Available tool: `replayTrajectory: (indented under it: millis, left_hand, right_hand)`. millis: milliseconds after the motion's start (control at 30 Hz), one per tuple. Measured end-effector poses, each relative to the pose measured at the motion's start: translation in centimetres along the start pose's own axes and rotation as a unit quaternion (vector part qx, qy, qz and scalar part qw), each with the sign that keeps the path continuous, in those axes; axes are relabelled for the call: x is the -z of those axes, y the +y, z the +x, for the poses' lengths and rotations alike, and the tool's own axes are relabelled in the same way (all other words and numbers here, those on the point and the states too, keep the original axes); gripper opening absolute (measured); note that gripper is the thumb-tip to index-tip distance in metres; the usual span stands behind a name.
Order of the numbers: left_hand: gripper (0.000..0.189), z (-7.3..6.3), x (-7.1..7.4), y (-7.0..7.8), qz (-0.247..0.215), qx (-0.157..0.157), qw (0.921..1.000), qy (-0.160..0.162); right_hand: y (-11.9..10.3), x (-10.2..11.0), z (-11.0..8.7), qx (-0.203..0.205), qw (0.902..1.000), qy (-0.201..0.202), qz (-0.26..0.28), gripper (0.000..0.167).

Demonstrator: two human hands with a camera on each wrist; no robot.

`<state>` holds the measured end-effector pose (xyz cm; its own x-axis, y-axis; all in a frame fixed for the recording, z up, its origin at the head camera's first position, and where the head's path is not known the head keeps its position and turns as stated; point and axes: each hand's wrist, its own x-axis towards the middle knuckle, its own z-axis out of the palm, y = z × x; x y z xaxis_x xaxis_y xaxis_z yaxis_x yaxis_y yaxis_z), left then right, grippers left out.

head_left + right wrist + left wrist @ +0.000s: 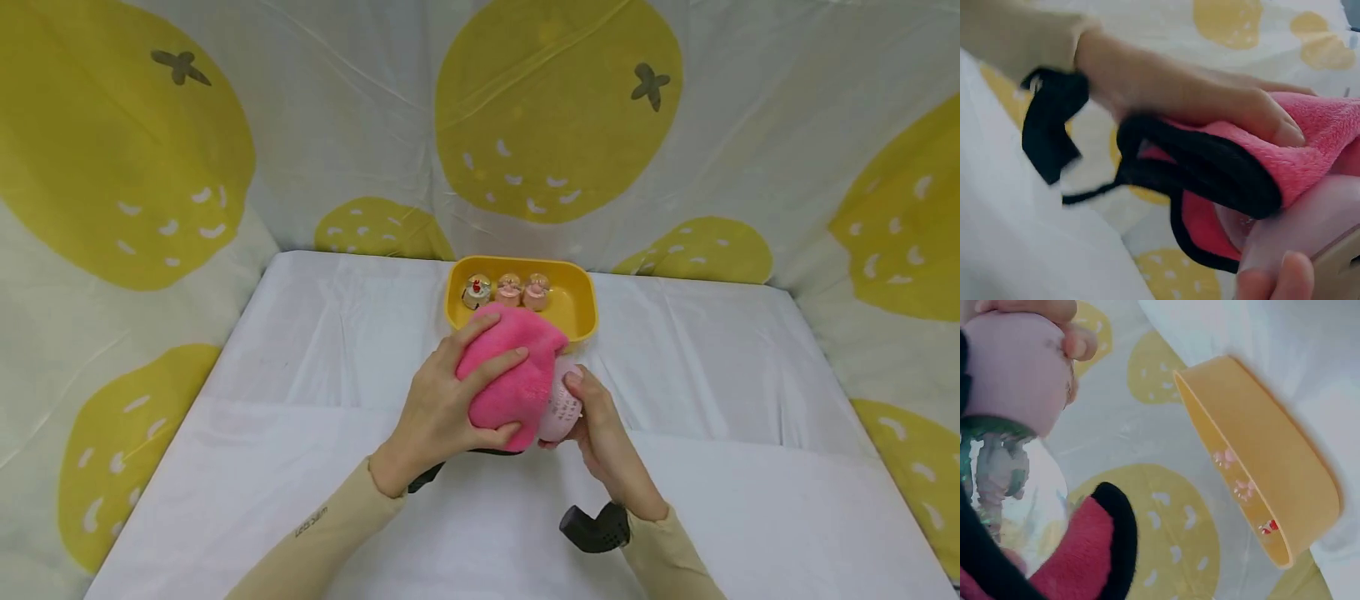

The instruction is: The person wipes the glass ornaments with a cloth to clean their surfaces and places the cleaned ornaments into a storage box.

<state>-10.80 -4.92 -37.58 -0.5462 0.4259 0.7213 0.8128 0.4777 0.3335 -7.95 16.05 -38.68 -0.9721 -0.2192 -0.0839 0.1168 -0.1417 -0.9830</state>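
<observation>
A large snow globe with a pale pink base (561, 407) is held up over the table, tilted on its side. My right hand (603, 429) grips the base, its thumb on the near side. The left hand (442, 404) spreads its fingers round a fluffy pink cloth (510, 379) and presses it over the dome. In the left wrist view the clear dome (1047, 481), with a figure inside, shows beside the cloth's black trim (1124, 544). From the right wrist, the cloth folds round the dome next to the pink base (1316, 225); most of the dome is hidden.
A yellow tray (577, 304) stands at the table's back edge, just beyond the hands. Three small globes sit in it: one with a red figure (477, 290) and two pink ones (522, 292). A white cloth (315, 467) covers the table; a lemon-patterned curtain (352, 125) surrounds it.
</observation>
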Motion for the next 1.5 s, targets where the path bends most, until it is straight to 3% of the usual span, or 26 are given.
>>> replayTrajectory:
  millis: [100,233,433,600,700,833,1067,1267,1500]
  left_hand:
    - [0.077,0.3,0.5,-0.2,-0.065,0.008,0.9978,0.009]
    - [0.074,0.9,1.5,-0.3,-0.125,0.002,0.9921,0.0]
    - [0.074,1.0,2.0,-0.2,-0.188,0.003,0.981,-0.049]
    - [0.074,1.2,2.2,-0.2,-0.197,0.028,0.9785,-0.054]
    - [0.073,1.0,2.2,-0.3,-0.201,0.047,0.9767,-0.058]
    - [0.071,0.7,2.1,-0.4,-0.217,0.059,0.9729,-0.055]
    - [0.062,0.4,2.2,-0.7,-0.222,0.059,0.9732,-0.011]
    - [0.07,0.0,2.6,-1.2,-0.204,0.085,0.975,-0.023]
    - [0.073,-0.4,3.1,-1.9,-0.194,0.119,0.9733,-0.032]
  right_hand:
    - [0.1,0.1,-0.3,-0.049,0.9947,-0.08,0.042,0.046]
    - [0.0,0.9,-0.5,-0.076,0.9852,-0.152,0.021,0.057]
    - [-0.1,2.0,-0.2,-0.07,0.9689,-0.237,-0.003,0.081]
    - [0.8,1.7,0.1,-0.036,0.9561,-0.29,0.019,0.088]
    - [1.4,1.3,0.1,-0.024,0.9621,-0.271,0.02,0.087]
    - [2.2,1.1,0.3,-0.011,0.9765,-0.215,0.017,0.082]
    - [1.7,1.7,0.1,0.021,0.9935,-0.112,0.0,0.061]
    - [-0.1,3.0,-0.4,0.027,0.9976,-0.036,-0.054,0.058]
    - [-1.9,4.4,-0.7,0.045,0.9931,-0.035,-0.102,0.08]
